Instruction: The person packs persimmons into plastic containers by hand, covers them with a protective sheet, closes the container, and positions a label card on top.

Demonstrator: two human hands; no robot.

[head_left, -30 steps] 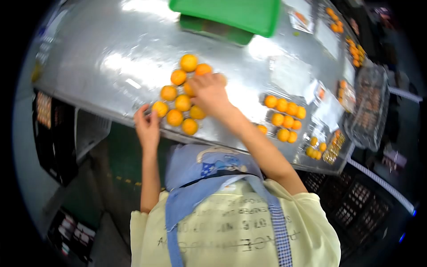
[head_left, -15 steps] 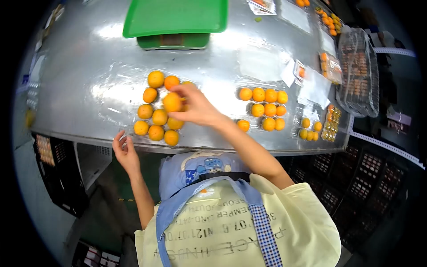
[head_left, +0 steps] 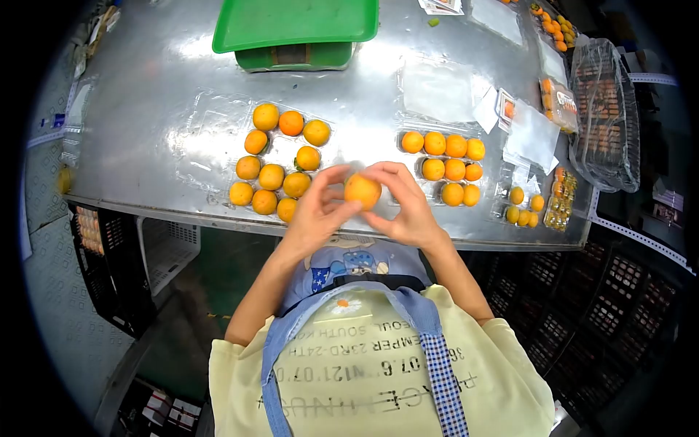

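Observation:
An orange [head_left: 362, 192] is up in front of me, near the table's front edge, between both hands. My left hand [head_left: 319, 213] is closed on its left side, with the thumb beneath. On the other side, my right hand [head_left: 405, 207] curves its fingers and thumb around the fruit. Left of them, a clear plastic tray [head_left: 211, 125] bears several oranges [head_left: 271, 177] in rows, with a gap in the second row. To the right lies another clear tray [head_left: 426, 194] with rows of oranges [head_left: 455, 170], its front left part without fruit.
A green scale [head_left: 298, 26] stands at the back of the metal table [head_left: 138, 109]. Clear lids [head_left: 437, 87], paper labels [head_left: 505, 109] and smaller packs of fruit [head_left: 526, 207] lie to the right. Stacked clear trays [head_left: 598, 109] stand at the right edge; crates [head_left: 109, 266] sit below left.
My right hand has carried the orange from the left tray rightward and toward me. My left hand has risen from the table edge to meet it. The view has shifted slightly.

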